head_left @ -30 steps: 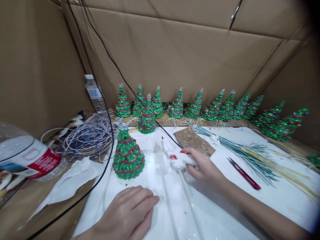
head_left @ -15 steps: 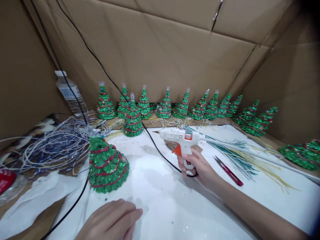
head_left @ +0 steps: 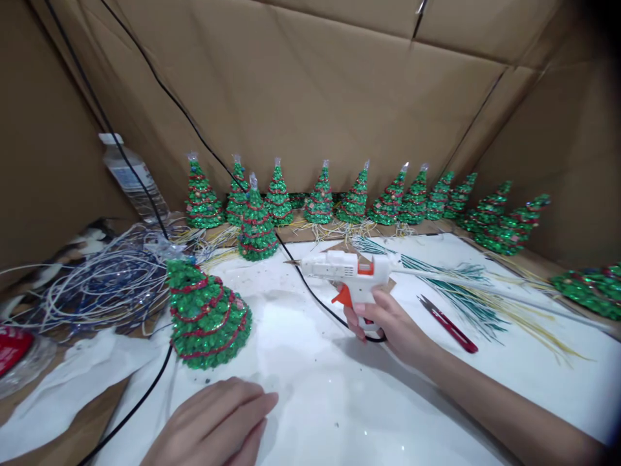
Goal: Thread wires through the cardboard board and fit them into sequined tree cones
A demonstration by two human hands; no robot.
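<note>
In the head view my right hand is wrapped round the grip of a white glue gun with an orange trigger. Its nozzle points left, above the white work surface. My left hand is at the bottom, fingers pressed together and curled; whatever may be under them is hidden. Just beyond it stands a green glittery Christmas tree ornament with red garlands and clear plastic at its tip. Another tree stands farther back. Red-handled snips lie right of the glue gun.
Several similar trees line the cardboard wall. Tangled wires and a water bottle occupy the left. Green and yellow wire bundles lie at right. A black cable crosses the surface; white tissue lies at left.
The glue gun in my right hand has shifted slightly left, its nozzle now nearer the trees on the left. My left hand has barely moved. The whole view has tilted a little.
</note>
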